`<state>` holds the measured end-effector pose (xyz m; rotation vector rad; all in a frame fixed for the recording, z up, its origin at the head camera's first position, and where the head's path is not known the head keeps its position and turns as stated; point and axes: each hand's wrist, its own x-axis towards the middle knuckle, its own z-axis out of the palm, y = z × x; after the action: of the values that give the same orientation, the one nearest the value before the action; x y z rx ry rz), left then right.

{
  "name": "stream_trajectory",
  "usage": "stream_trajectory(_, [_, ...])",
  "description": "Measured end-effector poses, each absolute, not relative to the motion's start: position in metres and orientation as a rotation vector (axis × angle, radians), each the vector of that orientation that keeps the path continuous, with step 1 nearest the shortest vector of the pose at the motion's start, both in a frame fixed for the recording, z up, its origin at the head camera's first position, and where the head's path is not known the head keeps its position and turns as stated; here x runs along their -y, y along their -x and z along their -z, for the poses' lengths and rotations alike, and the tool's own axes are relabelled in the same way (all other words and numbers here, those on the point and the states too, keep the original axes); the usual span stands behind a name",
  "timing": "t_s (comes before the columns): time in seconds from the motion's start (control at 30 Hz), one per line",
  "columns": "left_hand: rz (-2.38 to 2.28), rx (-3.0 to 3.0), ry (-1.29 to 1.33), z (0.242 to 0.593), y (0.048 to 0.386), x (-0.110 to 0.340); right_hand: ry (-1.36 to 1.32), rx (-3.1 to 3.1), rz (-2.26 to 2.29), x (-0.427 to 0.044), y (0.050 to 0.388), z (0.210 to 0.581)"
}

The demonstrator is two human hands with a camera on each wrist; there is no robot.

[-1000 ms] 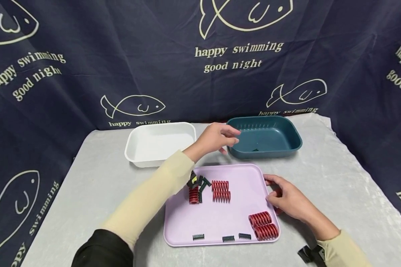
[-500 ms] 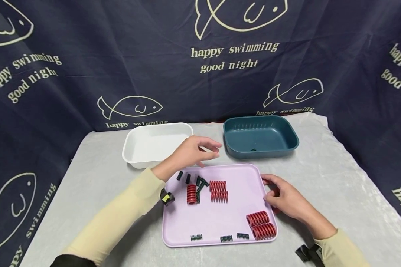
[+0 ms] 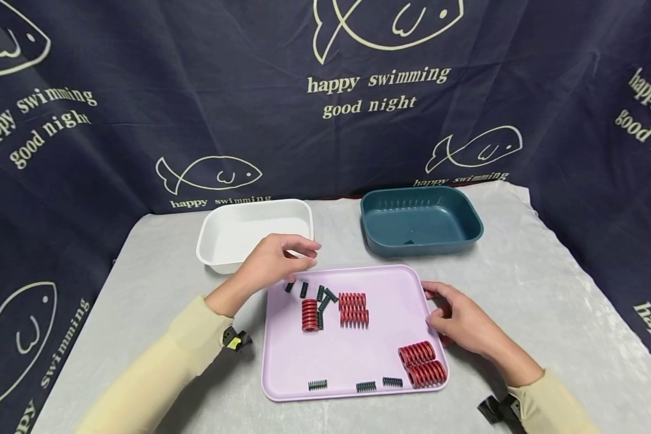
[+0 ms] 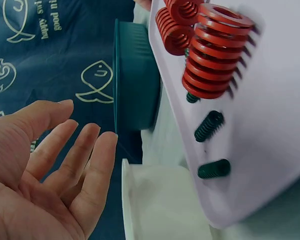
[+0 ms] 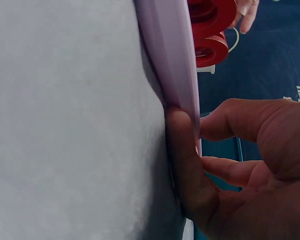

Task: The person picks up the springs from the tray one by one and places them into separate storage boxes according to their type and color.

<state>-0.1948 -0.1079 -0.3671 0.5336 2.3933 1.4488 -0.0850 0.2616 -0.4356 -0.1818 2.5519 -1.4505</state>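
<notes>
My left hand (image 3: 273, 259) hovers over the far left corner of the lilac tray (image 3: 369, 352), fingers relaxed and nothing in them. Below it lie small dark green springs, one (image 4: 214, 169) near the corner in the left wrist view. A red spring (image 3: 310, 315) stands beside several more green ones, and two red springs (image 3: 354, 310) lie together to their right. Two thicker red springs (image 3: 423, 364) fill the near right corner. Three green springs, including one (image 3: 366, 386), line the near edge. My right hand (image 3: 463, 319) pinches the tray's right rim between thumb and fingers.
A white bin (image 3: 217, 241) stands behind the tray at left, partly behind my left hand. At back right, a teal bin (image 3: 423, 249) has a small dark piece on its floor. Grey cloth (image 3: 168, 289) covers the table, with a navy curtain (image 3: 282, 120) behind.
My left hand has drawn back from the teal bin, leftward and nearer, to the tray's far left corner, staying empty. My right hand keeps its place on the rim.
</notes>
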Motion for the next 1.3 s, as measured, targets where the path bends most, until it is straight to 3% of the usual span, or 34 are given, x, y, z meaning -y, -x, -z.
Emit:
stream_trajectory(0.67, [-1.381,-2.602,-0.425,0.394,0.172,0.137,0.202,-2.581,1.446,-0.261,0.084,0.439])
stream_trajectory(1.3, [-1.226,-2.842,-0.431,0.422,0.163,0.137,0.188,-2.582,1.428,-0.262,0.084,0.437])
